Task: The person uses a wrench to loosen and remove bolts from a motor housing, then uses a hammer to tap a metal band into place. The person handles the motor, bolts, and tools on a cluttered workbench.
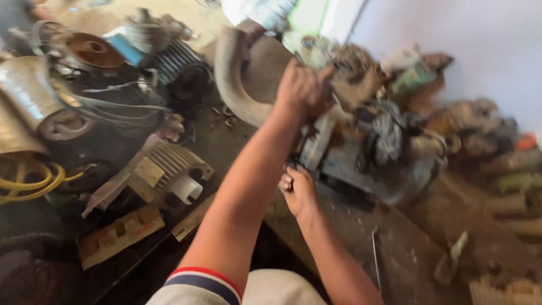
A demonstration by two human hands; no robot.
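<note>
Far left: coiled yellow hose [25, 182] on the dark cluttered floor, beside a shiny metal cylinder [25, 93]. Above it a rusty round disc [93, 52] and a finned motor housing [178, 65] with loose wires [113, 110] trailing off. Lower left: grey finned casing [164, 164] with a white plastic tube end [186, 188] sticking out, and a tan block [118, 234] lying just below it.

Centre: curved grey pipe [231, 79] arcs up behind the arm. Left hand [302, 90] is raised, clenched on the top of a dirty engine block [367, 141], fingers wrapped round a grimy part; exact grip point blurred. Right hand [298, 191] sits lower, fingers curled against the engine's lower left edge, touching it; cannot tell if it really grips anything. Striped sleeve [206, 282] at bottom edge.

The engine block rests on a stained, oily table [361, 237], just right of centre, tilted. A thin metal rod [375, 260] lies on the table near the right forearm.

Right: blurred heap of rusty scrap parts [480, 135] against a pale wall [468, 39].
</note>
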